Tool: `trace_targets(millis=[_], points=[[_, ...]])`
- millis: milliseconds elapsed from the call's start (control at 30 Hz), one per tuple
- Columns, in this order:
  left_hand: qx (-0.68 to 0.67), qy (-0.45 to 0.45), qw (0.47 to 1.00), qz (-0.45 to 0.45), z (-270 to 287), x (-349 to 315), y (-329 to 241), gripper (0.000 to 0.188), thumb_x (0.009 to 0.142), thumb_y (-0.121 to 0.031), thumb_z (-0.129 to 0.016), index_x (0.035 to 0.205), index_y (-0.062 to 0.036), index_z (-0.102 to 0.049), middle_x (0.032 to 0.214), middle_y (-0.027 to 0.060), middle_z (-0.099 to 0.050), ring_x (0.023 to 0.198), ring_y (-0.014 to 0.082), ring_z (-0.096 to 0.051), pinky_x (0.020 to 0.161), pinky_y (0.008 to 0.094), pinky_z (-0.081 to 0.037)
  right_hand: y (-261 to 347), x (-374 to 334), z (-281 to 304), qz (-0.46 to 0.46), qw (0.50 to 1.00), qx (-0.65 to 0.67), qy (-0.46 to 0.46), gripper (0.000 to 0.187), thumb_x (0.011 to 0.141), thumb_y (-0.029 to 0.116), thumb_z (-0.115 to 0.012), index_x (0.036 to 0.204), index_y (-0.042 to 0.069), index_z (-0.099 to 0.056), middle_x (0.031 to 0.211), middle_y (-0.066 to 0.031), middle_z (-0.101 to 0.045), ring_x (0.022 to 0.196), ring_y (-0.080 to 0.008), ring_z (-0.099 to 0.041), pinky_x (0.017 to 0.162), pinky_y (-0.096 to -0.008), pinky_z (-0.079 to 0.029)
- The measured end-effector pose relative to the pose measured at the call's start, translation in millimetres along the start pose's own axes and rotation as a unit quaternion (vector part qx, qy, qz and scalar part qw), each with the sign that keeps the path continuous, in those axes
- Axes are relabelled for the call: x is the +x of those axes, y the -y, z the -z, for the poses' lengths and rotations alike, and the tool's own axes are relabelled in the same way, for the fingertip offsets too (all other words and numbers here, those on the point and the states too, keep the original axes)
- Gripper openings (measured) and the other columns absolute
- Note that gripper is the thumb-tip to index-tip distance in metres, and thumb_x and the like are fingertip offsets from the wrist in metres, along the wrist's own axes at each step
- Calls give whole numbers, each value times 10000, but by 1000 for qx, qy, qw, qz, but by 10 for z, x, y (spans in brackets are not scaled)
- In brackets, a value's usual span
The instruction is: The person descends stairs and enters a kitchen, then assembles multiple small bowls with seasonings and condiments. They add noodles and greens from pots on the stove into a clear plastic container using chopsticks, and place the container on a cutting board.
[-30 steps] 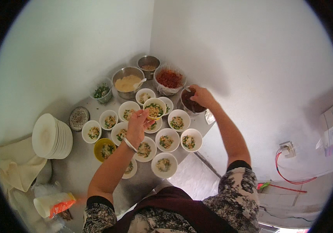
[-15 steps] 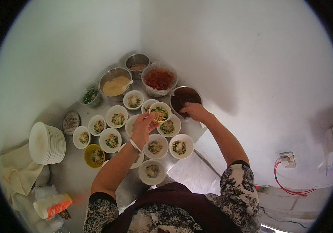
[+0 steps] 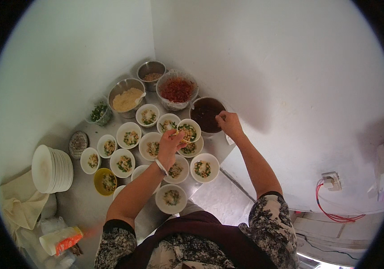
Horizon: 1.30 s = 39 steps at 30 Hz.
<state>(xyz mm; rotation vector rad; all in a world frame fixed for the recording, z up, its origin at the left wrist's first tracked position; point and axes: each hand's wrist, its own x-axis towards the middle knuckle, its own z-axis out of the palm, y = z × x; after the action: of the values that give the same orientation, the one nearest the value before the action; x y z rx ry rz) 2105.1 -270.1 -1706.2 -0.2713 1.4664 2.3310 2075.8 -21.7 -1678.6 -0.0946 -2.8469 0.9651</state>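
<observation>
Head view: held bowl (image 3: 189, 130), mouth upward

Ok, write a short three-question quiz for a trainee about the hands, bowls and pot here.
1. Which hand is holding up a bowl?
2. True or false: the yellow bowl stands to the right of the stack of white dishes.
3. Fill in: the pot nearest the right hand holds something dark ____ in colour.

Key: 1. The left hand. 2. True. 3. Brown.
</observation>
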Motion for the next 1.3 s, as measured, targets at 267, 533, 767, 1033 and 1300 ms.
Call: trace_targets(millis=[267,533,767,1033,1300], points=[[9,-24,1000,0,-57,-42,14,426,820,-229,-662,1101,13,-454,1013,112,-552,878,205,-589,760,331,-522,35,-190,-177,-158,925,345,-3,167,834,166,-606,759,17,-592,617,-92,-613,467,-98,-519,396,-223,-378],[4,-9,1000,-3,-62,-62,-6,457,816,-238,-668,1118,14,-435,988,101,-571,873,198,-591,763,324,-523,69,-441,60,-225,816,522,-110,141,817,158,-624,805,20,-597,652,-97,-621,470,-101,-515,385,-191,-344],[-8,31,999,-1,-17,-45,30,446,820,-236,-663,1103,29,-442,991,110,-569,891,198,-585,775,326,-528,441,-665,295,-122,859,489,-94,130,853,128,-592,868,1,-612,704,-88,-626,547,-89,-527,473,-204,-414],[-33,4,999,-9,-83,-111,-2,370,826,-237,-655,1075,-4,-512,960,86,-587,900,184,-583,778,319,-521,565,-767,296,140,963,161,-165,137,829,68,-624,938,-14,-624,843,-88,-638,680,-121,-565,607,-247,-469],[-46,30,998,-24,37,-52,27,315,836,-230,-644,1052,-27,-539,975,61,-601,868,162,-589,772,323,-512,23,-141,-203,60,991,52,-110,187,866,174,-575,906,-5,-611,734,-101,-642,616,-158,-596,576,-276,-481]])
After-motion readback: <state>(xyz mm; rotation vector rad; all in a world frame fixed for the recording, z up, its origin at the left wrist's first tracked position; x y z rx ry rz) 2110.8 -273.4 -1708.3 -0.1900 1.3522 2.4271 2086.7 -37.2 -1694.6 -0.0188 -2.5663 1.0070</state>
